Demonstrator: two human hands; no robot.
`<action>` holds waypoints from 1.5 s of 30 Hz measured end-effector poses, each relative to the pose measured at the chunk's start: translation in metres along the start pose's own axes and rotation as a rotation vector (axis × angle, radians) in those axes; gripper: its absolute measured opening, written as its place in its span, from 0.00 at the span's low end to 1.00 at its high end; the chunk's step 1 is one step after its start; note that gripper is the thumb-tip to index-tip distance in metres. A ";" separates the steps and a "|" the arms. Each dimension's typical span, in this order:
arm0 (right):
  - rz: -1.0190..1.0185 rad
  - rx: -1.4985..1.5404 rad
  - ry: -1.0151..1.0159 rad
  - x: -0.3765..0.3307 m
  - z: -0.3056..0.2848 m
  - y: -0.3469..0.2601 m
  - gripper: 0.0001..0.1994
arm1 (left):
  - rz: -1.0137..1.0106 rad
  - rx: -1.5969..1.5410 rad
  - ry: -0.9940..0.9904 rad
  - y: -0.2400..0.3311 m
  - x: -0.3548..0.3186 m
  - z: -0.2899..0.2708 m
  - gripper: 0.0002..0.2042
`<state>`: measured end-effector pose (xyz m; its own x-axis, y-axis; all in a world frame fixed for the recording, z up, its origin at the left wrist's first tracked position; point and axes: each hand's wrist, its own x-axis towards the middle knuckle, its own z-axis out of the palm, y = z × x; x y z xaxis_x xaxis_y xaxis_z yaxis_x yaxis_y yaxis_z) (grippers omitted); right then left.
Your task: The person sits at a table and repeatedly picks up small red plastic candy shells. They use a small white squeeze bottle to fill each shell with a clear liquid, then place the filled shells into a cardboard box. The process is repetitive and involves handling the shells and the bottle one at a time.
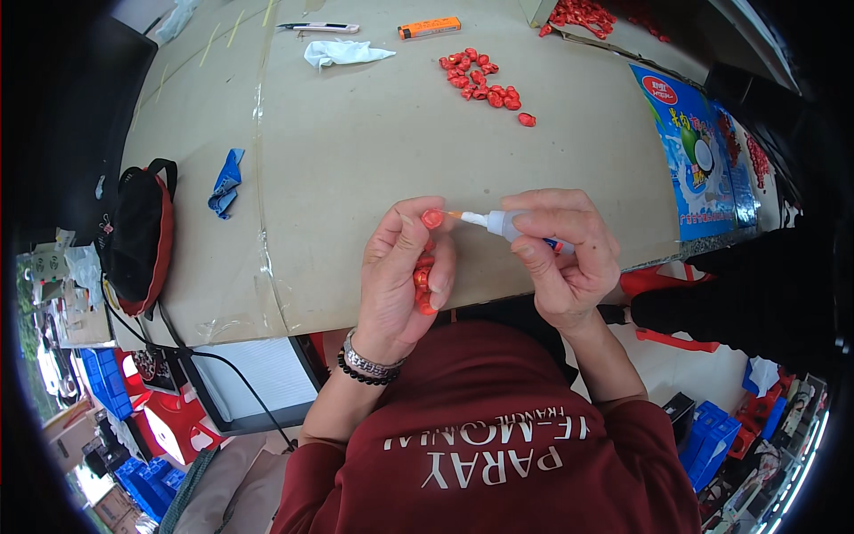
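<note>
The left hand [402, 271] pinches a small red piece [432, 218] at its fingertips, with more red pieces [422, 287] cupped in the palm. The right hand [562, 252] grips a glue bottle [500, 224], nozzle touching that piece. Farther off on the table [356, 142] lie a heap of red pieces [480, 80], an orange lighter [429, 28] and a white tissue [342, 52].

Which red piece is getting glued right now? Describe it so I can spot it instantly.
Start at the cardboard-covered table and drop to its near edge, where both hands meet. The left hand pinches one red piece between thumb and forefinger. Unlike the spare pieces lower in that hand, it sits on top, at the orange tip of the glue bottle in the right hand.
</note>
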<state>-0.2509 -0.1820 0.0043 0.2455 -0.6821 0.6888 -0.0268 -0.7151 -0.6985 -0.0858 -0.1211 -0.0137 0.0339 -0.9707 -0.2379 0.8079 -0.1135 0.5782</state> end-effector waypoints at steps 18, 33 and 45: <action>-0.039 -0.015 0.003 0.000 0.002 0.000 0.07 | 0.078 -0.017 -0.013 -0.005 0.003 -0.008 0.12; -0.025 -0.038 -0.058 0.001 -0.001 -0.008 0.09 | 0.125 -0.041 -0.005 0.000 0.004 -0.006 0.07; -0.042 -0.012 -0.025 0.001 0.003 -0.009 0.08 | 0.164 -0.036 -0.031 0.000 0.004 -0.011 0.07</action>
<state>-0.2475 -0.1760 0.0103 0.2706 -0.6478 0.7121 -0.0271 -0.7446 -0.6670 -0.0793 -0.1227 -0.0231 0.1496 -0.9817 -0.1181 0.8138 0.0544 0.5785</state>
